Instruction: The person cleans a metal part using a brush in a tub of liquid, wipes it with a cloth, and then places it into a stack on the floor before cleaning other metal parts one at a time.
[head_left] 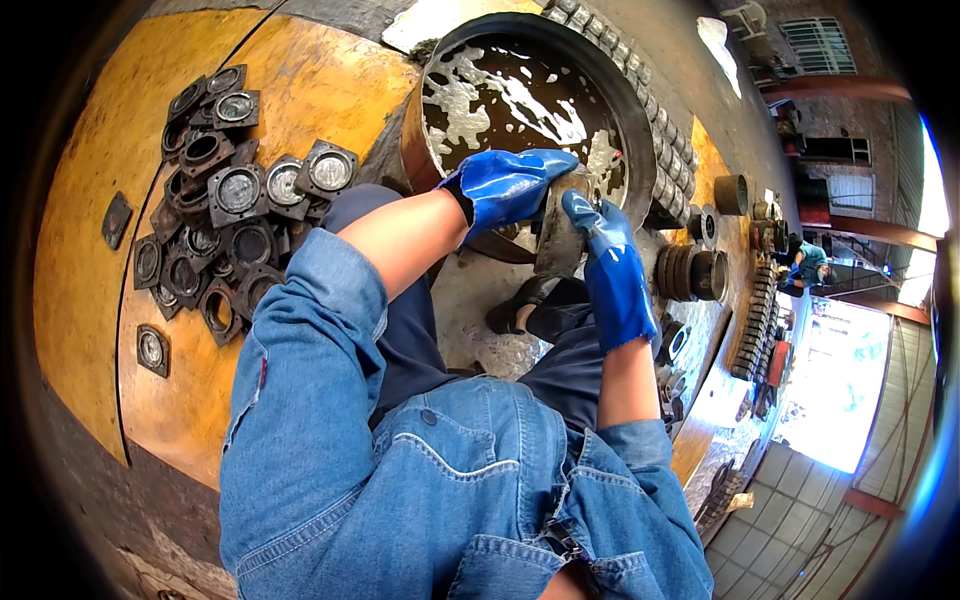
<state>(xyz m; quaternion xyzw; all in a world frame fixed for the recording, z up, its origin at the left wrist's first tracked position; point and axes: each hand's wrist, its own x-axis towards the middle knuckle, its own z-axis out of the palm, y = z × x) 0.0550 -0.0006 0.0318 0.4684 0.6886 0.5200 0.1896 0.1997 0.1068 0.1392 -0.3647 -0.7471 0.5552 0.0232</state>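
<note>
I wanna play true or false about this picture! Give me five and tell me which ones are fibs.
1. The left hand and the right hand both wear blue gloves. True.

2. The round tub is bone dry inside. False: it holds dark liquid with patches of pale foam on top.

3. A pile of square parts sits on the yellow surface to the person's left. True.

4. Every square part is in that pile. False: at least two lie apart from it, a dark part farther left and a part with a shiny centre nearer the person.

5. The sleeves are bright red. False: they are blue denim.
</note>
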